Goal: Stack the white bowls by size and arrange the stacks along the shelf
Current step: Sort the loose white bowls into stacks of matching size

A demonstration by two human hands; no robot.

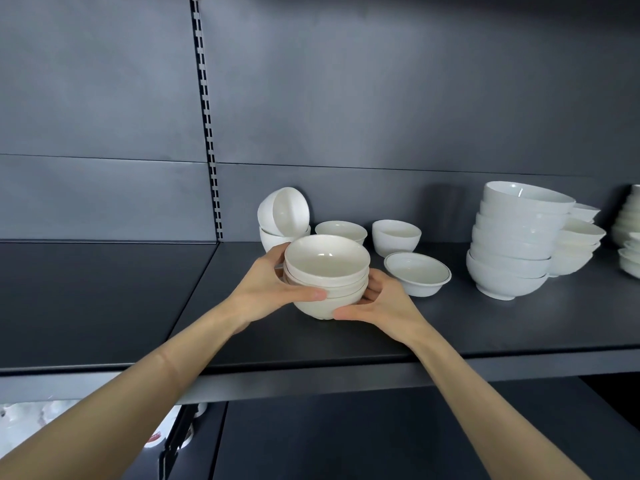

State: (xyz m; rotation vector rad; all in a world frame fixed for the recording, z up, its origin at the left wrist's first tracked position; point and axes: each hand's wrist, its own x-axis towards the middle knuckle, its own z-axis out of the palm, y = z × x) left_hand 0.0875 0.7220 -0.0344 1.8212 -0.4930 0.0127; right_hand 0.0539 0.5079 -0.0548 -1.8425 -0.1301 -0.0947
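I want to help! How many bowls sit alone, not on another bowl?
3: a plain bowl behind the held stack, a deeper bowl right of it, a shallow rimmed bowl nearer. Others may hide behind the tall stack.

Glossy ceramic bowls (327,271), matt metal shelf (104,299)

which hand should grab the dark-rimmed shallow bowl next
Likely right. The right hand sits just beside the dark-rimmed bowl; the left hand is across the stack from it.

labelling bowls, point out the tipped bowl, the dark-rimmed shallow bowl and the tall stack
tipped bowl (290,211): head view, inner wall
dark-rimmed shallow bowl (415,270): head view, inside floor
tall stack (509,245): head view, side of a middle bowl
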